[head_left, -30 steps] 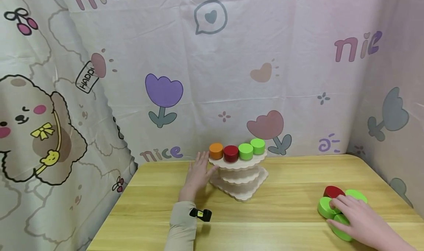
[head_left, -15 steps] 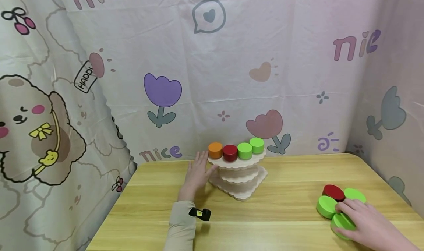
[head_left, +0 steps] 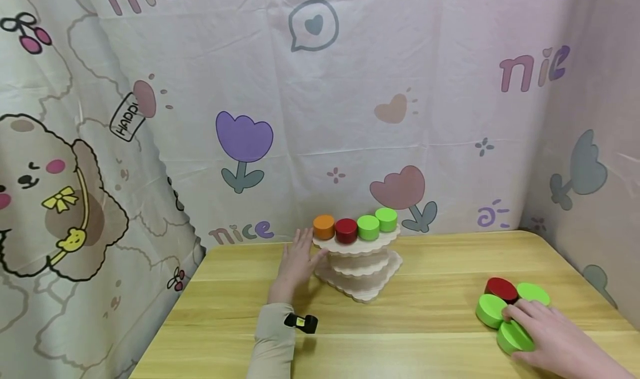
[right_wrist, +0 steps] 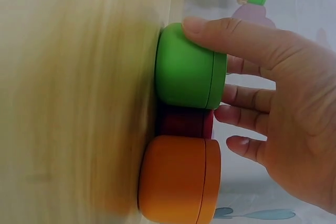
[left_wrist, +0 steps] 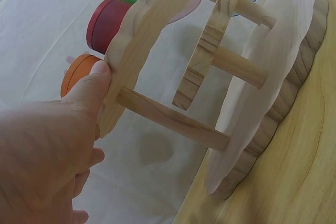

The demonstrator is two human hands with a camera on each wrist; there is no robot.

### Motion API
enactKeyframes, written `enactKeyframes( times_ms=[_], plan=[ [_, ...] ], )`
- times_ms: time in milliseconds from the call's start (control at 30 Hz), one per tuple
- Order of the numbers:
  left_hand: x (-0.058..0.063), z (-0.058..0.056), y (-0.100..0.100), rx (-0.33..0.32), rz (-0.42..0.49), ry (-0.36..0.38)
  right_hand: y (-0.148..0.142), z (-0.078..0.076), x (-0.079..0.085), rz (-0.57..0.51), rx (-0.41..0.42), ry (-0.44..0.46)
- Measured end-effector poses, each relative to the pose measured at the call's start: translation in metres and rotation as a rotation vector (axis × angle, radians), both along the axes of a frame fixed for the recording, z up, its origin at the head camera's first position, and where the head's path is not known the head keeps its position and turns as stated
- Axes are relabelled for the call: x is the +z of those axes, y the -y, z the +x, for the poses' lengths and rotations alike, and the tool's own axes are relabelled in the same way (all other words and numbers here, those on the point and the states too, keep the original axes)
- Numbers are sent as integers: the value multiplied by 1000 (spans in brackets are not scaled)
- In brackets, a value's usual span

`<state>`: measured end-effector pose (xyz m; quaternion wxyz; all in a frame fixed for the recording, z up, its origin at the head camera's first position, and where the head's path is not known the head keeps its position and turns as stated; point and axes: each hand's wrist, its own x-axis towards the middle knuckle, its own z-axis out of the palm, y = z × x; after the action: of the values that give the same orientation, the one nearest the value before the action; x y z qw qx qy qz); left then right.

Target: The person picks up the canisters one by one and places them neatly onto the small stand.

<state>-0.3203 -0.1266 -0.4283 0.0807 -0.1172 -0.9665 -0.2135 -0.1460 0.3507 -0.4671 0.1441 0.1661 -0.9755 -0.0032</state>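
A pale wooden tiered stand (head_left: 356,249) with scalloped edges stands near the back of the table. Its top tier carries an orange round block (head_left: 324,227), a red one (head_left: 346,231) and two green ones. My left hand (head_left: 292,269) holds the left end of that tier, thumb on the rim beside the orange block, index finger behind. At right, my right hand (head_left: 560,334) has its thumb and fingers about a green round block (right_wrist: 186,69) on the table. The thumb touches its side; the fingertips are partly hidden behind it.
By my right hand stand another green block (head_left: 491,310), a red block (head_left: 501,290) and a further green block (head_left: 533,294). An orange block (right_wrist: 176,179) shows close by in the right wrist view. A printed curtain (head_left: 320,106) encloses the table's back and sides.
My right thumb has drawn back rightward across the front green block, showing more of it. The left hand and the stand stay in place; the whole head view shifts slightly.
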Motion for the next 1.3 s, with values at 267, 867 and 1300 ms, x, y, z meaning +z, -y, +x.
enactKeyframes(
  times_ms=[267, 867, 1300],
  plan=[
    [-1, 0, 0, -3, -1, -4, 1, -4, -7, -25, 76, -173],
    [-2, 0, 1, -5, 9, -5, 28, -13, 11, -36, 184, -185],
    [-2, -1, 1, -5, 0, -8, 63, -27, 29, -46, 217, -77]
  ],
)
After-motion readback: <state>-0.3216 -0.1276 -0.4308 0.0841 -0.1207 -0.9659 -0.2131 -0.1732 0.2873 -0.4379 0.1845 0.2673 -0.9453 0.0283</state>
